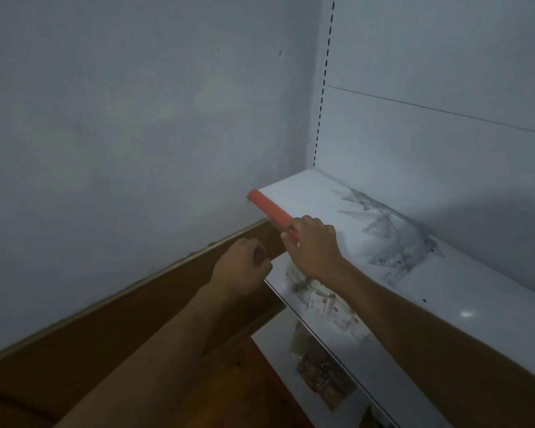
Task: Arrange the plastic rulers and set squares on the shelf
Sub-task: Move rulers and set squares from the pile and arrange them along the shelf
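Several clear plastic rulers and set squares (393,233) lie in a loose heap at the back of the white shelf (482,298), against its rear panel. My right hand (314,245) rests on the shelf's front left edge, its fingers curled over the red edge strip (267,206) there. Whether it holds anything under the palm is hidden. My left hand (244,267) hovers just left of the shelf, below its edge, with fingers curled and nothing visible in it.
A grey wall (121,134) closes the left side. A wooden skirting board (112,313) runs below it. Lower shelves (331,366) under my right forearm hold packets with printed labels. A slotted upright (322,88) rises at the shelf's back corner.
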Available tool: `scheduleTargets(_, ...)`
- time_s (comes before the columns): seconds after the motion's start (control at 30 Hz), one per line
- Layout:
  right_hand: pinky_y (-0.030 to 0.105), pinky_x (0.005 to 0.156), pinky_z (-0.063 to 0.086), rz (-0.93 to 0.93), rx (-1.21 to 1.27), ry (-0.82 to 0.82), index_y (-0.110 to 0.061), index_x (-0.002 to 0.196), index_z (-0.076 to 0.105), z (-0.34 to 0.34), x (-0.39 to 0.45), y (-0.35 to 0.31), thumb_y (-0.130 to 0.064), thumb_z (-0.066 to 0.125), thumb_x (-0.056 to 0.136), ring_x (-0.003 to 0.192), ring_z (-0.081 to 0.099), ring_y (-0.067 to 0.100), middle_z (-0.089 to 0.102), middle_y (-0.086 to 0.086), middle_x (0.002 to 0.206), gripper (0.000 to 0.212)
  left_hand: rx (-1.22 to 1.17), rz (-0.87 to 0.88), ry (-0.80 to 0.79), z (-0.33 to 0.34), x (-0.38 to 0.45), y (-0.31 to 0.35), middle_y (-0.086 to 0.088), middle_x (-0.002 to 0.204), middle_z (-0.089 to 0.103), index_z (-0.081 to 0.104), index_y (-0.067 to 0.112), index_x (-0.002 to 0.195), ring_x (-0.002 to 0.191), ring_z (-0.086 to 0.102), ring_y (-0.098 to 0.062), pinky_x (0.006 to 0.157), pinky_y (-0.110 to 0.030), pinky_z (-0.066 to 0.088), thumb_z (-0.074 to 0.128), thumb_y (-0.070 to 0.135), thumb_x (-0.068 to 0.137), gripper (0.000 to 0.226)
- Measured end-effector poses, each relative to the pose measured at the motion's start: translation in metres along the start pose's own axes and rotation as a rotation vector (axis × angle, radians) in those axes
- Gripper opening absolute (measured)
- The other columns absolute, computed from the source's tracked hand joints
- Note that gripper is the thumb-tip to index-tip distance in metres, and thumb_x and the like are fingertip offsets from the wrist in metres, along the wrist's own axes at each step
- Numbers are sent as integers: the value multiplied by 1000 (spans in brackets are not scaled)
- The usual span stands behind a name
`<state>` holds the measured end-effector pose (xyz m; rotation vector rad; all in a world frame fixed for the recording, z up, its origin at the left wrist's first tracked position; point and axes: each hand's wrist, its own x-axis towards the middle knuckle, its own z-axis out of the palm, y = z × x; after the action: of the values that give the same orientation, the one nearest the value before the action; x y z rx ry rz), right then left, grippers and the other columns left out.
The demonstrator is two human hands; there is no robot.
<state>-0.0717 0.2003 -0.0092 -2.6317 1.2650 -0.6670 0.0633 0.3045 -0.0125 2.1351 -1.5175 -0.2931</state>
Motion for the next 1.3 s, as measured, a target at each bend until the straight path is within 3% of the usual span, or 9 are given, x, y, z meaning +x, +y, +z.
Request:
scheduleTargets(0.27, 35, 95, 35, -5, 53, -13, -21, 119, 56, 33, 79, 27, -45, 39, 96, 110, 52, 17, 58, -1, 121, 37, -5, 92, 24, 3, 81, 16, 17, 77, 43, 54, 21, 95, 68, 45, -1, 58, -7, 28, 53, 29, 95, 7)
scheduleTargets(0.33, 35, 96, 34, 10, 81, 0, -21, 119, 57, 36, 94, 36, -42, 41, 96, 112, 51, 17, 58, -1, 121, 35, -45, 128, 33, 8, 99, 26, 22, 73, 41, 52, 23, 91, 65, 44, 2, 55, -5, 31, 52, 27, 96, 7)
scheduleTargets(0.47, 36, 93, 31, 56, 102, 52, -21, 115, 59, 36, 109, 56, -37, 45, 94, 111, 50, 18, 60, -2, 117, 30, -20, 122, -16, 28, 138, 29, 3, 91, 61, 64, 13, 98, 71, 52, -5, 63, -17, 38, 52, 23, 92, 16)
scheduleTargets(0.57, 38, 92, 32, 118, 80, 79, -20, 115, 59, 33, 119, 78, -36, 47, 94, 110, 51, 20, 60, -1, 116, 29, -10, 162, -78, 48, 169, 34, 7, 98, 55, 63, 18, 104, 83, 56, -11, 73, -23, 43, 54, 29, 91, 19)
scheduleTargets(0.73, 39, 93, 34, 344, -16, 150, -18, 116, 59, 29, 111, 119, -35, 47, 95, 111, 51, 24, 60, 3, 116, 30, -74, 387, -173, 85, 210, 60, 4, 90, 56, 64, 17, 98, 84, 55, -14, 70, -23, 39, 62, 33, 87, 20)
scheduleTargets(0.87, 38, 93, 31, 577, -64, 225, -16, 115, 59, 21, 81, 147, -41, 35, 93, 111, 49, 23, 58, 3, 115, 41, -125, 587, -297, 114, 220, 91, -1, 94, 56, 63, 14, 99, 81, 51, -14, 71, -23, 37, 66, 32, 86, 23)
scheduleTargets(1.0, 39, 83, 36, 772, -149, 331, -16, 108, 62, 17, 44, 160, -38, 41, 90, 99, 54, 26, 61, 5, 104, 36, -194, 730, -443, 139, 210, 114, -4, 97, 56, 63, 13, 102, 88, 54, -16, 78, -27, 43, 67, 35, 85, 29)
scheduleTargets(1.1, 37, 74, 39, 896, -270, 436, -15, 100, 64, 20, 13, 158, -32, 53, 84, 88, 57, 27, 62, 6, 94, 25, -232, 777, -522, 155, 193, 124, -5, 104, 54, 61, 11, 107, 92, 56, -18, 75, -22, 41, 69, 38, 82, 37)
scheduleTargets(1.3, 36, 72, 39, 1092, -425, 447, -14, 99, 64, 20, -22, 151, -28, 65, 80, 84, 57, 27, 63, 6, 93, 23, -136, 814, -447, 176, 175, 128, -10, 119, 45, 52, 7, 120, 111, 45, -24, 93, -34, 44, 65, 51, 81, 61)
